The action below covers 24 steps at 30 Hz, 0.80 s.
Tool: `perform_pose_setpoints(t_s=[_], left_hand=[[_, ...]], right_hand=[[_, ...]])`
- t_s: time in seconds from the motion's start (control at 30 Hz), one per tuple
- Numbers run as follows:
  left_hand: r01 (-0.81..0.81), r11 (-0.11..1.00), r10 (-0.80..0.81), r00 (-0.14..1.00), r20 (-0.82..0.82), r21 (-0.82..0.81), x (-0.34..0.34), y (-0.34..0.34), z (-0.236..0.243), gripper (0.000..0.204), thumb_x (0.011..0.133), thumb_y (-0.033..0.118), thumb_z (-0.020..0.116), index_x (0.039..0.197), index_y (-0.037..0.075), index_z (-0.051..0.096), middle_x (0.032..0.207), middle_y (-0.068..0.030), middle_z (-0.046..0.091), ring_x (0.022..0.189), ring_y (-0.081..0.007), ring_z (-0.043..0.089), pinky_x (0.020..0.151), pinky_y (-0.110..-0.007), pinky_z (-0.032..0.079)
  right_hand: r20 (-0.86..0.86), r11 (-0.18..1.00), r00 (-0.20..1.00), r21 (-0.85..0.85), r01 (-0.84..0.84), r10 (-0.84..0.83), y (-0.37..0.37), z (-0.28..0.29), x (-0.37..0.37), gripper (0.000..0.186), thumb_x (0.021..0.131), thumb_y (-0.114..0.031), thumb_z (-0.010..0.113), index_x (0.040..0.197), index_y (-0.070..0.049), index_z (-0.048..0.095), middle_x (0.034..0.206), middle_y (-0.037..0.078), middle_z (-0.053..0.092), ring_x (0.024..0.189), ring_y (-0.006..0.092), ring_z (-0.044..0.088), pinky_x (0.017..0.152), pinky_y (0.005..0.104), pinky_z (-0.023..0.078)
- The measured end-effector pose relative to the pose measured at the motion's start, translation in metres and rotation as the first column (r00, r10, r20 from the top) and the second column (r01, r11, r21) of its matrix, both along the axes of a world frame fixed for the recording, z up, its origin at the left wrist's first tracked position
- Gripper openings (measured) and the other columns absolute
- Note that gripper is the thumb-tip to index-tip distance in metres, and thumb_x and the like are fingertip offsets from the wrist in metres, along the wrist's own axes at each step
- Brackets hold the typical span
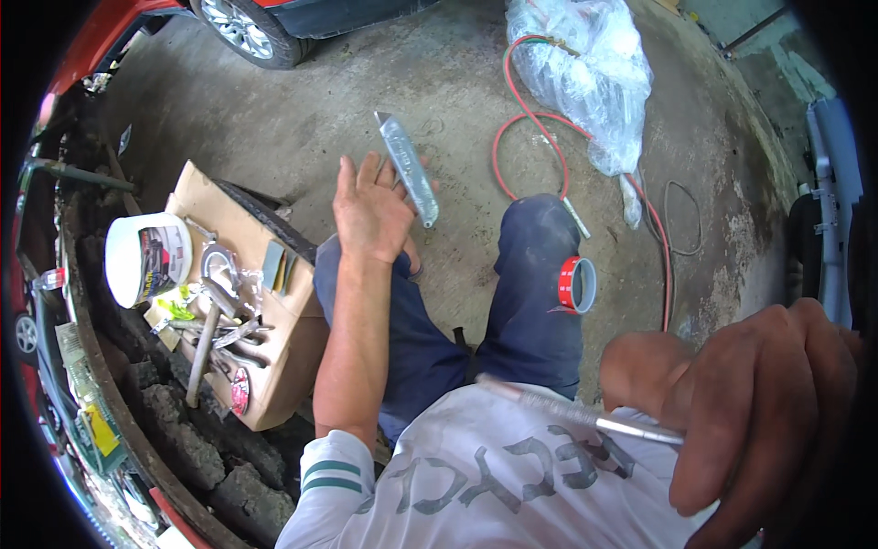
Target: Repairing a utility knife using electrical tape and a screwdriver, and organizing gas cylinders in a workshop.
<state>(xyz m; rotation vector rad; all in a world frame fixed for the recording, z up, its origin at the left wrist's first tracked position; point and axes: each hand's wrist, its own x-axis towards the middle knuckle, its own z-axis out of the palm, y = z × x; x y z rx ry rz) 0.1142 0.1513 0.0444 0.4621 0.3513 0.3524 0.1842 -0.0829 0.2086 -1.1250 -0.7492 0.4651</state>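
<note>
My left hand (373, 218) is open, palm up, the grey knife (409, 169) slanting across its loosely spread fingers, blade end away from me, leftward. My right hand (754, 412) grips a slim silver tool (631, 427), pointing left.

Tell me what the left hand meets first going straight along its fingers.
The knife lies across its fingers. Beyond that, the left hand would cross above the floor and probably meet the car's dark lower side. Depth and height are unclear; it might reach floor first.
</note>
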Motion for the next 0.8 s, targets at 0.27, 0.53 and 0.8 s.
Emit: perform_pose_setpoints(t_s=[0.27, 0.53, 0.8], left_hand=[[0.061, 0.998, -0.062, 0.997, -0.042, -0.011, 0.023, 0.018, -0.02, 0.038, 0.094, 0.027, 0.049, 0.121, 0.0, 0.049, 0.122, -0.015, 0.051, 0.118, -0.0323, 0.046, 0.096, -0.051, 0.04], [0.016, 0.975, 0.013, 0.992, -0.127, 0.22, 0.022, 0.044, -0.006, 0.038, 0.093, 0.021, 0.045, 0.121, -0.004, 0.048, 0.117, -0.0212, 0.057, 0.103, -0.0321, 0.059, 0.098, -0.047, 0.044], [-0.079, 0.995, 0.076, 0.996, -0.056, -0.061, 0.036, -0.007, -0.019, 0.016, 0.092, 0.014, 0.05, 0.105, 0.004, 0.052, 0.09, -0.0115, 0.057, 0.08, -0.0253, 0.062, 0.062, -0.043, 0.057]], right_hand=[[0.347, 0.921, 0.907, -0.218, 0.323, -0.236, -0.026, 0.011, -0.002, 0.028, 0.076, -0.008, 0.068, 0.102, -0.003, 0.059, 0.095, 0.007, 0.063, 0.06, 0.009, 0.05, 0.056, 0.0231, 0.043], [0.527, 0.385, 0.845, -0.801, 0.458, 0.092, -0.088, -0.131, 0.031, 0.035, 0.074, -0.018, 0.073, 0.103, -0.002, 0.063, 0.086, 0.014, 0.066, 0.078, 0.0237, 0.063, 0.072, 0.0365, 0.047], [0.193, 0.343, 0.98, -0.919, 0.195, -0.042, -0.119, -0.174, 0.038, 0.01, 0.081, -0.005, 0.058, 0.09, 0.0, 0.061, 0.073, 0.002, 0.059, 0.065, 0.0109, 0.054, 0.059, 0.0288, 0.043]])
